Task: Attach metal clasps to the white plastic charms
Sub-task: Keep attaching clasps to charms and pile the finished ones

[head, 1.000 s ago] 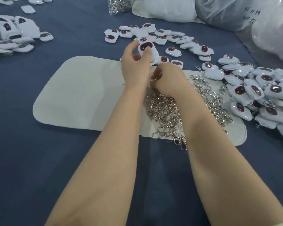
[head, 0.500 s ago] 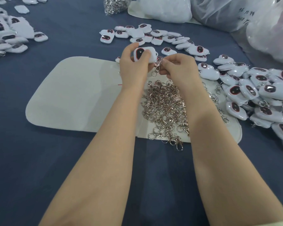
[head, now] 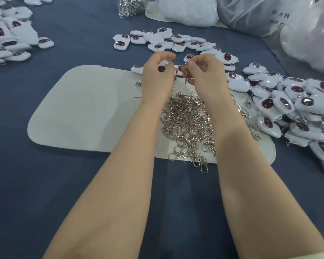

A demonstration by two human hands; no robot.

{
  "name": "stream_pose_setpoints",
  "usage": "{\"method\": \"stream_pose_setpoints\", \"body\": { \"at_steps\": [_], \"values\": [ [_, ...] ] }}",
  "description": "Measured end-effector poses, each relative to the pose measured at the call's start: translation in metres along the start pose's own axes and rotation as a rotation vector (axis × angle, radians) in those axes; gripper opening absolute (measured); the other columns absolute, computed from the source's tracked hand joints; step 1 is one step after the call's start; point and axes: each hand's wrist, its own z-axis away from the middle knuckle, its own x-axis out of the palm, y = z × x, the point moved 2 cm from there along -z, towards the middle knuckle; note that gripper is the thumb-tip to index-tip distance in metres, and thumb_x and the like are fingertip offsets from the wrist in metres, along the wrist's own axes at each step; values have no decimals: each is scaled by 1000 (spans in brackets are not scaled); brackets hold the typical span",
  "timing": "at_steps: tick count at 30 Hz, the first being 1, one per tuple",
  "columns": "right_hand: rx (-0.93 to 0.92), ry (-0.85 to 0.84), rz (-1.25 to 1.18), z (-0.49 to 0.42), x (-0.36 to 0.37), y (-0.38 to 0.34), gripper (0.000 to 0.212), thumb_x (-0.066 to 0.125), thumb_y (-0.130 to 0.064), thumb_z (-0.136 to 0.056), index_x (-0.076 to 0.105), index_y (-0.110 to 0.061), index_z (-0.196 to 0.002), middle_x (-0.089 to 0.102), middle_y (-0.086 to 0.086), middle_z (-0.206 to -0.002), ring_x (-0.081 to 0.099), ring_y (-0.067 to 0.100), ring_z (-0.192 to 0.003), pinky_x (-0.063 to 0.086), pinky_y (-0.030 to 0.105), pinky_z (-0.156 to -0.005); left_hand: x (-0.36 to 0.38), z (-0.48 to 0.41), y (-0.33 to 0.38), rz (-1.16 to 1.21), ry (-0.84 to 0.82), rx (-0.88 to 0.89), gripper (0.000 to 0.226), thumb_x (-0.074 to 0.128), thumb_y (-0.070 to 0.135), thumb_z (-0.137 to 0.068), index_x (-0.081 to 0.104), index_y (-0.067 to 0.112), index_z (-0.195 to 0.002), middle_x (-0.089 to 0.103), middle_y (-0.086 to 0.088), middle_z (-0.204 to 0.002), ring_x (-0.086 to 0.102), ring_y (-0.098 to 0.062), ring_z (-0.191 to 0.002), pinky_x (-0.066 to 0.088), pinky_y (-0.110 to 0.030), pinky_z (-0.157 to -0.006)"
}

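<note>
White charm: your left hand grips it above the far edge of the pale mat.
Metal clasp: your right hand pinches it just beside the charm, above the mat.
Clasp pile: on the mat's right half, under your wrists.
Loose charms: heaped just right of the mat.

We see one white charm, dark oval on its face, held aloft beside a hanging silver clasp; loose clasps heaped below.
</note>
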Motion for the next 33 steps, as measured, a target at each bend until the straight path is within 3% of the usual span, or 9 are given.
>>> {"method": "stream_pose_setpoints", "body": {
  "at_steps": [2, 4, 7, 9, 16, 20, 23, 27, 33],
  "values": [
    [-30, 19, 50, -1, 0, 0, 19, 54, -12, -93, 55, -26, -79, 68, 1, -88, 65, 16, -86, 53, 39, -88, 3, 2, 0, -97, -56, 37, 8, 58, 14, -90, 64, 18, -89, 64, 2, -96, 61, -19, -95, 51, -39, -89],
    [-60, 41, 81, -2, 0, 1, 15, 55, -11, -92, 58, -23, -82, 69, 3, -89, 66, 16, -85, 53, 35, -86, 6, 4, 1, -177, -85, 86, 7, 63, 20, -88, 66, 16, -83, 67, -1, -87, 62, -21, -80, 52, -35, -79],
    [-123, 62, 185, -2, 0, 0, 12, 55, -10, -91, 63, -19, -91, 67, -5, -90, 60, 2, -77, 49, 14, -78, 7, 3, 1, -248, -99, 144, 11, 63, 19, -87, 70, 14, -81, 67, 0, -79, 52, -12, -62, 44, -26, -66],
    [-154, 44, 219, -2, 2, -1, 16, 54, -8, -91, 67, -16, -95, 64, -8, -88, 59, 1, -76, 46, 11, -76, 7, 2, 0, -274, -85, 138, 9, 61, 16, -87, 69, 14, -82, 66, 3, -79, 48, -6, -58, 39, -21, -61],
    [-183, 42, 197, -1, 4, -3, 20, 50, -3, -91, 64, -13, -102, 60, -11, -86, 56, -2, -75, 49, 14, -79, 5, 2, -2, -283, -42, 128, 7, 61, 16, -86, 65, 18, -80, 69, -7, -84, 45, -3, -57, 37, -20, -60],
    [-226, 22, 227, 1, 6, -3, 24, 47, 0, -90, 59, -11, -107, 54, -15, -75, 58, 12, -87, 48, 24, -84, 6, 1, -3, -319, -42, 146, 5, 60, 21, -88, 61, 23, -84, 66, -6, -100, 50, -7, -69, 39, -20, -66],
    [-270, 14, 269, 2, 8, -4, 27, 47, 1, -88, 58, -11, -109, 51, -16, -71, 56, 12, -84, 45, 20, -80, 6, 0, -4, -343, -44, 166, 6, 58, 22, -90, 62, 22, -86, 65, -5, -104, 53, -9, -78, 38, -19, -70],
    [-250, 39, 213, 3, 8, -3, 28, 45, 3, -87, 58, -10, -108, 51, -14, -71, 51, 0, -72, 42, 9, -71, 6, -2, -7, -371, -38, 177, 9, 57, 24, -92, 64, 19, -89, 64, -4, -105, 52, -10, -79, 40, -22, -74],
    [-231, 16, 228, 4, 10, -3, 20, 49, -1, -89, 62, -11, -101, 60, -8, -88, 53, 3, -78, 42, 12, -75, 5, -1, -6, -373, -11, 207, 12, 54, 15, -93, 66, 11, -93, 60, -5, -106, 50, -9, -78, 36, -18, -74]
  ]
}}
